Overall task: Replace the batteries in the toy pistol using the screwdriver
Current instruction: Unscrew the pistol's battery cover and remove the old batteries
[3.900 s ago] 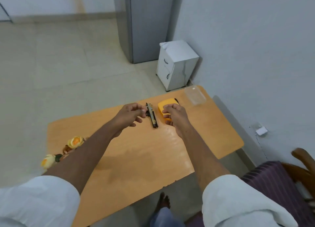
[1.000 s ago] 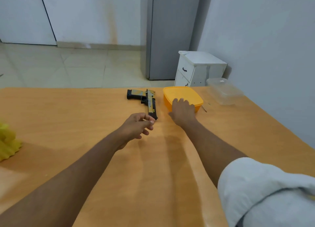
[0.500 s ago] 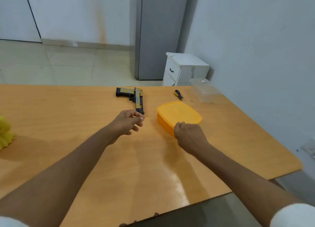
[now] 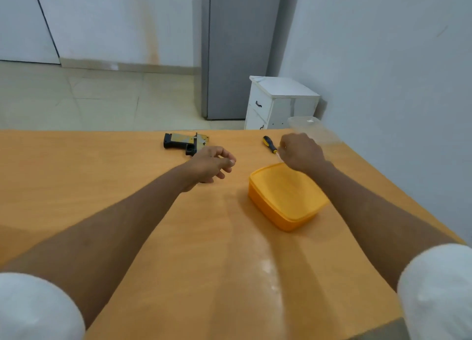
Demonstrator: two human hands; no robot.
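I see two bare arms reaching out over a big orange-brown table (image 4: 76, 186). The toy pistol (image 4: 185, 142) lies flat on the table near the far edge. It is black and yellow, with its black grip pointing left. My left hand (image 4: 210, 164) is just in front of the pistol and covers part of it. The fingers are loosely curled and hold nothing that I can see. I cannot tell if the hand touches the pistol. The screwdriver (image 4: 270, 144) lies on the table to the right of the pistol, well apart from it. It has a black and yellow handle, and its thin metal end points toward my right hand (image 4: 301, 152). That hand is right beside the screwdriver with its fingers curled down, and I see it from the back, a bit blurred. I cannot tell if it grips the metal tip or only hangs next to it. A closed yellow box (image 4: 287, 195) sits on the table, closer to me than the right hand. A clear plastic tub (image 4: 314, 130) stands at the far right corner, behind that hand. White sleeves (image 4: 439, 293) show at the bottom.
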